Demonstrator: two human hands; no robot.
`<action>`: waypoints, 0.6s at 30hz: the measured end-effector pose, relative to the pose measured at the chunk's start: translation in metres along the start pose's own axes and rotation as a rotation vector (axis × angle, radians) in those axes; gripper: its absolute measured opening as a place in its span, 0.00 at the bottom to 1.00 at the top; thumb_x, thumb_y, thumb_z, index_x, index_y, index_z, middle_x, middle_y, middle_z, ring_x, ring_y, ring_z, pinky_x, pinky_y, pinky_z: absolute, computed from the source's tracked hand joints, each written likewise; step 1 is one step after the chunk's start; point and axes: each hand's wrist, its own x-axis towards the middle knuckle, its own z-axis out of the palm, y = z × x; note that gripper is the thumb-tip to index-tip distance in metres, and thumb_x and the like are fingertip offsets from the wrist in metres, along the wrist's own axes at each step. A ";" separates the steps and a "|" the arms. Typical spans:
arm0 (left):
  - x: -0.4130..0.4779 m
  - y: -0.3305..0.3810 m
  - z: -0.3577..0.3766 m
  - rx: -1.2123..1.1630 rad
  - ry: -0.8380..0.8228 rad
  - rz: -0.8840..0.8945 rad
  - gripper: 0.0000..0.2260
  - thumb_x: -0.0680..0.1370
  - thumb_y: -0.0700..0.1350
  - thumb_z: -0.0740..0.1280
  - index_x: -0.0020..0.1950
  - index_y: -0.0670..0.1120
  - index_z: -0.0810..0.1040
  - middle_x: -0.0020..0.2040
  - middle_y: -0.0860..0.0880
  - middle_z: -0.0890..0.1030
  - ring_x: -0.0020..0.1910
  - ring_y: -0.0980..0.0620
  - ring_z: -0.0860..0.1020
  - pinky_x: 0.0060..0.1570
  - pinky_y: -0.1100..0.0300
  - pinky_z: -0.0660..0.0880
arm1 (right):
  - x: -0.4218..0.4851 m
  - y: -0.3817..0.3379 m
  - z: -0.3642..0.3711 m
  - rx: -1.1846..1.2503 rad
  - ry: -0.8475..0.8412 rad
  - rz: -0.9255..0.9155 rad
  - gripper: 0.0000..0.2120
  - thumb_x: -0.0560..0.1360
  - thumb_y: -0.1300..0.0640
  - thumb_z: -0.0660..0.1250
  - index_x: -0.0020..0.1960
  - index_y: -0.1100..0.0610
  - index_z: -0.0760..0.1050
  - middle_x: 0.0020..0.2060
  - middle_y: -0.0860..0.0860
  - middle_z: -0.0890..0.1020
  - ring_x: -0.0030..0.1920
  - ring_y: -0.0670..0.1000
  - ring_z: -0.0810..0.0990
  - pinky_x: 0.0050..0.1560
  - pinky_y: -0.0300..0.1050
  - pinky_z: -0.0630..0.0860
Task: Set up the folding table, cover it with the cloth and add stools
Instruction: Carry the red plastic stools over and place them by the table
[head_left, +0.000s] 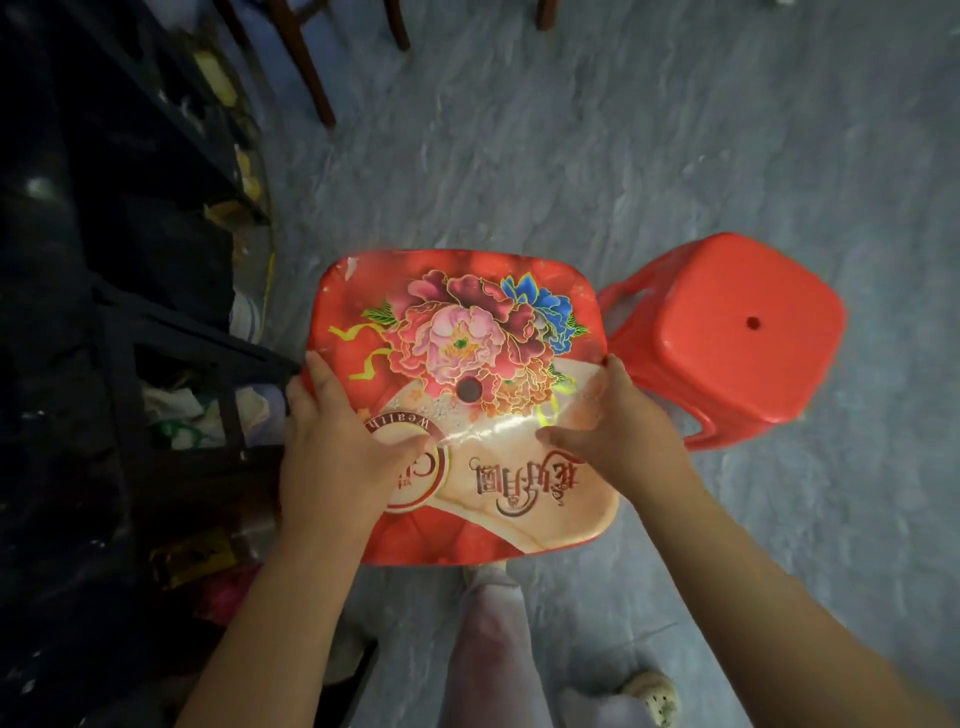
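Two red plastic stools, side by side.
The floral stool (462, 364), seat up, shows printed peonies and a centre hole; the left hand (332, 447) and right hand (618, 431) grip its 9 and 3 o'clock edges. The plain stool (727, 338), seat up, stands just beside it at 3 o'clock.

Both forearms (270, 597) were bare, uncovered from the left grip (332, 452) and the right grip (618, 431) back to the picture's lower edge. Below and between the grips, the legs wore pale, pinkish-white trousers (493, 639) of soft-looking cloth. Well below the right grip, one foot wore a cream slipper (652, 699) with small dark holes across its toe.
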 end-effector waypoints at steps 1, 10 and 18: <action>-0.018 0.019 -0.015 0.018 0.009 0.035 0.56 0.63 0.60 0.76 0.77 0.50 0.40 0.77 0.44 0.51 0.74 0.41 0.57 0.66 0.44 0.64 | -0.019 0.004 -0.021 0.027 0.027 -0.004 0.54 0.63 0.44 0.78 0.78 0.55 0.49 0.71 0.51 0.70 0.69 0.55 0.70 0.61 0.45 0.68; -0.216 0.187 -0.073 0.072 0.147 0.432 0.55 0.63 0.56 0.78 0.77 0.43 0.45 0.76 0.38 0.54 0.72 0.36 0.59 0.68 0.43 0.62 | -0.195 0.122 -0.178 0.270 0.328 0.020 0.48 0.61 0.45 0.79 0.74 0.49 0.59 0.59 0.49 0.78 0.60 0.56 0.77 0.54 0.50 0.74; -0.381 0.291 -0.062 0.106 0.339 0.632 0.53 0.62 0.58 0.78 0.77 0.42 0.51 0.74 0.37 0.57 0.70 0.33 0.61 0.66 0.39 0.62 | -0.293 0.249 -0.260 0.802 0.554 0.031 0.38 0.57 0.44 0.80 0.64 0.52 0.74 0.55 0.49 0.83 0.53 0.49 0.81 0.56 0.51 0.78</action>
